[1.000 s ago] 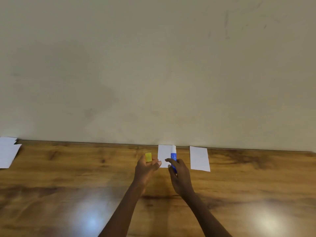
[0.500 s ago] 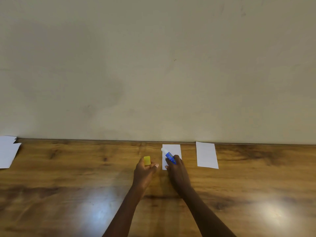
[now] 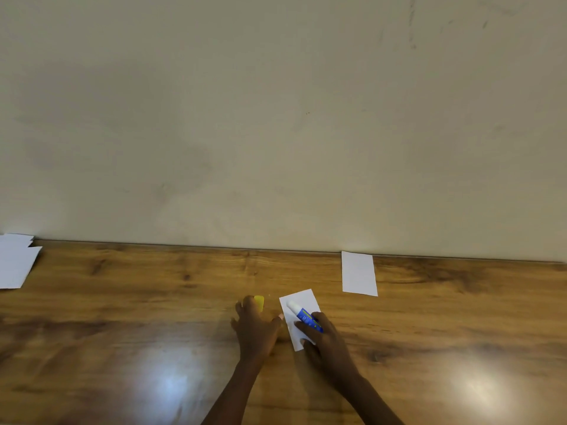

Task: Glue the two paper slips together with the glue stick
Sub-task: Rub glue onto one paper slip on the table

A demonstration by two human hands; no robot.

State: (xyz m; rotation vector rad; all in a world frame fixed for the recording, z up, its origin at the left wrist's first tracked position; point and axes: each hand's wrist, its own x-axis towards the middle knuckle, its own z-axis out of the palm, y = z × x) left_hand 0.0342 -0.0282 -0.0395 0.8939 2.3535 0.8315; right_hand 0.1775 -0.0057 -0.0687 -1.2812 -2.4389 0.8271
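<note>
Brown wood-grain laminate tabletop (image 3: 122, 348), glossy, two bright light reflections on near surface, butted against plain beige wall (image 3: 276, 118).

Right hand (image 3: 325, 338): grip clamped on blue-labelled glue stick (image 3: 303, 315) with white exposed tip; cap off. Stick tilted, tip pointing away and to the left, tip over upper left part of small white rectangular paper slip (image 3: 302, 303). Contact between tip and paper cannot be told. Slip flat on tabletop, skewed, its near right part covered by right-hand fingers.

Left hand (image 3: 257, 329): palm down, just left of same slip, one fingertip (image 3: 280, 316) at slip's left edge. Small yellow glue-stick cap (image 3: 259, 302) at far side of left hand, by the fingers. Held or merely lying against hand: cannot tell. Left grip state therefore not determinable.

Second white rectangular paper slip (image 3: 358, 273): flat on tabletop, farther back and to the right, far short edge at wall line, well apart from first slip and from both hands.

Loose stack of white paper sheets (image 3: 15, 262): at far left edge of view, partly cut off by frame, against wall.

Both bare forearms entering from bottom centre of view.
</note>
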